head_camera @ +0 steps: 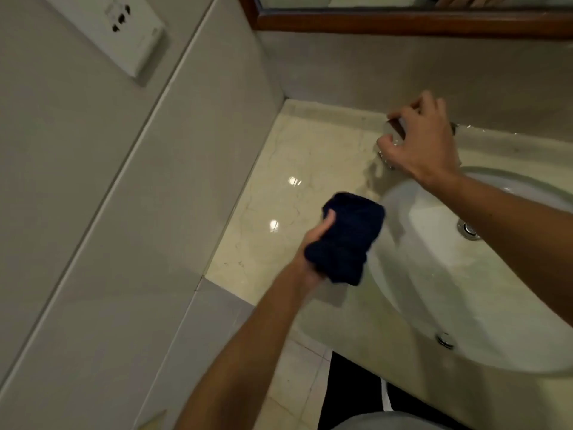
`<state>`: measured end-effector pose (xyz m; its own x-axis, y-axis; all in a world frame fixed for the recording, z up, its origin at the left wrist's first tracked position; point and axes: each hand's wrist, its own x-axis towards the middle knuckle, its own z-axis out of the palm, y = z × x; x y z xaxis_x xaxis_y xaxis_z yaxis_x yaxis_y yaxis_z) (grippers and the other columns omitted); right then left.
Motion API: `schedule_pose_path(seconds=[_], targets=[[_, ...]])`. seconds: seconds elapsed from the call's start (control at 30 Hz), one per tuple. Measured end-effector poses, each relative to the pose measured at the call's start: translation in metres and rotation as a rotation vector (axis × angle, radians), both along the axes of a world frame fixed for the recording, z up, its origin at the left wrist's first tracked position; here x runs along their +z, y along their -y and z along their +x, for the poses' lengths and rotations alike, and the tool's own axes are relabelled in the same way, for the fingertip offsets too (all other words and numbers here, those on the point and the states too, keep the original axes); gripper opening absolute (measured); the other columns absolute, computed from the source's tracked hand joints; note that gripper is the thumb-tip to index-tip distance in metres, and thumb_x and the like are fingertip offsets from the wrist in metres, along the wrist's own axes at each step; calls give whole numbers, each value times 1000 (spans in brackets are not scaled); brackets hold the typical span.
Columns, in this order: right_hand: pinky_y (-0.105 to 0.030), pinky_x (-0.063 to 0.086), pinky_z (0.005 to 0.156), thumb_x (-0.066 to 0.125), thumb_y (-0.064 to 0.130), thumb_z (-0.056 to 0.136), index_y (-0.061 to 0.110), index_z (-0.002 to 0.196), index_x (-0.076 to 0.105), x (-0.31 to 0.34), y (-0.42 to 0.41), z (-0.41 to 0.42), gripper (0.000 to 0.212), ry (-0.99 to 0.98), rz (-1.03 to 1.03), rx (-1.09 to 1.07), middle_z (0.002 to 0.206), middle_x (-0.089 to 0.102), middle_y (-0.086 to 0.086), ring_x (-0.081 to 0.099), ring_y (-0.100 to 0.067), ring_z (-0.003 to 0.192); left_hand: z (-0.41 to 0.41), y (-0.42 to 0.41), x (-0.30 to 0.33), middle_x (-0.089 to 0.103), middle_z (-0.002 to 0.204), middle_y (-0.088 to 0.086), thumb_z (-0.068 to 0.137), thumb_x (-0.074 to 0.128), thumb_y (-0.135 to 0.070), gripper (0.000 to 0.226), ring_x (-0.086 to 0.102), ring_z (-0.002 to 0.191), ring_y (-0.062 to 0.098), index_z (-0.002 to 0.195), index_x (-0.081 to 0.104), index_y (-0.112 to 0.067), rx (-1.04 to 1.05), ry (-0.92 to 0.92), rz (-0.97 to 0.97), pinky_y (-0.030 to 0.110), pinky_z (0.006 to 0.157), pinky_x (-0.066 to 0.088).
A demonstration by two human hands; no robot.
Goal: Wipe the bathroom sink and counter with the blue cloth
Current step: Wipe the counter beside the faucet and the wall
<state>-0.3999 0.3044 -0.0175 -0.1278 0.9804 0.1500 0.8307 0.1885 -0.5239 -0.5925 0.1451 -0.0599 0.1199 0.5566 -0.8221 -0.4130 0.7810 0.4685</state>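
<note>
Bathroom vanity seen from above. Centre of frame: blue cloth (347, 235), folded into a thick dark pad, held by the left hand (313, 249) above the strip of counter (279, 193) just left of the sink (465, 299). Fingers curled round the near end of the pad, thumb lying on top; far end free and overhanging the basin rim. Contact between cloth and stone not resolvable from this angle.

Upper right of frame: right hand (424, 144) over the tap fitting (387, 161) at the back edge of the basin, fingers bent around a pale or clear knob that is largely hidden and blurred. Grip judged closed on the knob, though the exact hold cannot be told.

Right of frame: oval white basin with drain (469, 231) and an overflow fitting (445, 339) near the front rim. Top edge: wood-framed mirror (403, 21). Upper left: wall socket plate (121, 32) on grey tile.

Handling, as judgement: cloth light, soft, fully compliant, not fragile; liable to unfold or bunch if pinched at one corner. Best taken across the folded bulk, palm flat on top, so that pressure spreads over a broad face. Likely heavier and limper once wetted, and apt to drip. Glossy stone and glazed basin probably slick, offering little drag.

Task stage, as judgement: early, with tap attended to and wiping of counter and basin not yet evident.
</note>
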Motion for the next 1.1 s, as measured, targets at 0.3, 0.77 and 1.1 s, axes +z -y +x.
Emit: schedule_pose_path(seconds=[0.3, 0.77, 1.1], targets=[[-40, 48, 88, 61, 35, 85, 11, 117, 67, -2, -2, -2, 40, -23, 24, -36, 114, 49, -9, 47, -27, 112, -112, -164, 32, 69, 109, 0, 87, 81, -22, 39, 66, 92, 9, 120, 63, -10, -312, -966, 605, 20, 80, 54], [-36, 47, 87, 64, 37, 85, 13, 117, 67, -8, -4, -3, 41, 12, 56, -51, 118, 50, -9, 46, -25, 114, -42, -285, -46, 54, 126, 23, 81, 59, -7, 36, 51, 111, 39, 117, 56, 0, -1375, -1692, 1071, 47, 84, 48], [-40, 51, 84, 57, 40, 83, 14, 117, 66, -7, -4, -6, 44, 42, 48, -59, 119, 50, -10, 47, -27, 114, -12, -216, -21, 60, 122, 14, 88, 60, -21, 40, 64, 100, 34, 124, 54, -5, -1534, -1576, 1071, 39, 67, 44]])
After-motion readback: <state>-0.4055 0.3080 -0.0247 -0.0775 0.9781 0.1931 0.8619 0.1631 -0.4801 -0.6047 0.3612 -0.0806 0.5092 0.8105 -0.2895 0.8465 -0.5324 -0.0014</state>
